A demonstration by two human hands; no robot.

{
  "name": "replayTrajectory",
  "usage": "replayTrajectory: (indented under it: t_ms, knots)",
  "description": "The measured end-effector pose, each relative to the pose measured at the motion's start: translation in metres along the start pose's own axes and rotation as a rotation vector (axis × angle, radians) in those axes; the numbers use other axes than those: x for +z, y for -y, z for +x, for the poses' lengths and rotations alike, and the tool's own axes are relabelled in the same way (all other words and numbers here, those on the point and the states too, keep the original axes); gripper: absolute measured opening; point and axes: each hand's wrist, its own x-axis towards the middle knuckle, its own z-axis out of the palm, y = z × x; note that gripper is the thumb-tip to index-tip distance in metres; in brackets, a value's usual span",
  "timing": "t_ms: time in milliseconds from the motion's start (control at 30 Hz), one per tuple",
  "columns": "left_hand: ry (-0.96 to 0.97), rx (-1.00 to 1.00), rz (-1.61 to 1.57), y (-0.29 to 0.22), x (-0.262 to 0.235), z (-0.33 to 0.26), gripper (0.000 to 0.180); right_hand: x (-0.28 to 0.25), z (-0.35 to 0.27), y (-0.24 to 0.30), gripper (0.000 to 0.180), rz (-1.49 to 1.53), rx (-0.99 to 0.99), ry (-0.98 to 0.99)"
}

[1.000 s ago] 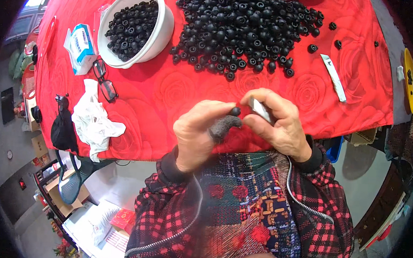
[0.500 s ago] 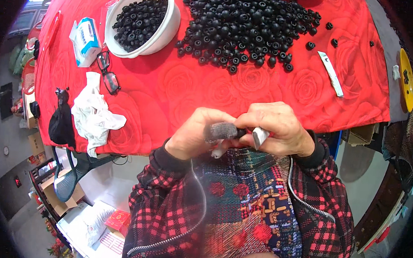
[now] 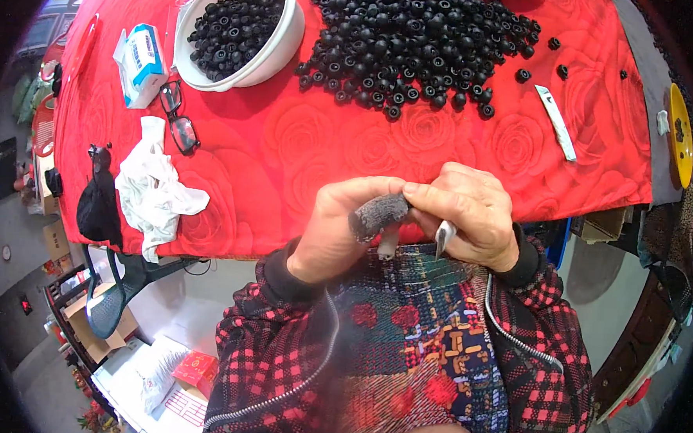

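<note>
My left hand (image 3: pixel 332 225) and my right hand (image 3: pixel 476 215) meet in front of my chest, just over the table's near edge. A dark grey, fuzzy sleeve-like covering (image 3: pixel 378 218) sits at the fingers of my left hand, and a paler whitish tip (image 3: pixel 387 246) shows below it. The left fingers are closed; what they pinch against the right fingertips is mostly hidden, with only something dark showing. Out of my closed right hand sticks a flat, silvery blade-like tool (image 3: pixel 444 236). Beyond my hands lies a big heap of small round black plastic parts (image 3: pixel 406 43).
A white bowl (image 3: pixel 280 60) holds more black parts. Left of it are a blue-and-white packet (image 3: pixel 141 61), glasses (image 3: pixel 182 133), a white cloth (image 3: pixel 156 187) and a black pouch (image 3: pixel 100 204). A slim white packet (image 3: pixel 555 122) lies right on the red tablecloth (image 3: pixel 311 140); a yellow dish (image 3: pixel 680 136) stands beyond.
My right hand has shifted slightly right and up, and its blade has turned more edge-on. The grey covering at my left hand has tilted upward toward the right fingertips.
</note>
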Motion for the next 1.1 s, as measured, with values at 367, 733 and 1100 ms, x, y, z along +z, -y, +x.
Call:
replayTrajectory:
  t_ms: [367,733,1100]
  knots:
    - [-0.170,0.130,0.156,-0.003,0.010,0.001,0.020,0.001,-0.012,-0.002,0.029,-0.074,0.041,0.039]
    - [-0.151,0.138,0.250,-0.006,0.010,0.005,0.021,-0.011,0.004,0.000,0.021,0.023,0.433,0.105]
    - [-0.146,0.108,0.262,-0.003,0.004,0.008,0.029,-0.010,0.002,-0.007,0.020,0.047,0.421,0.142]
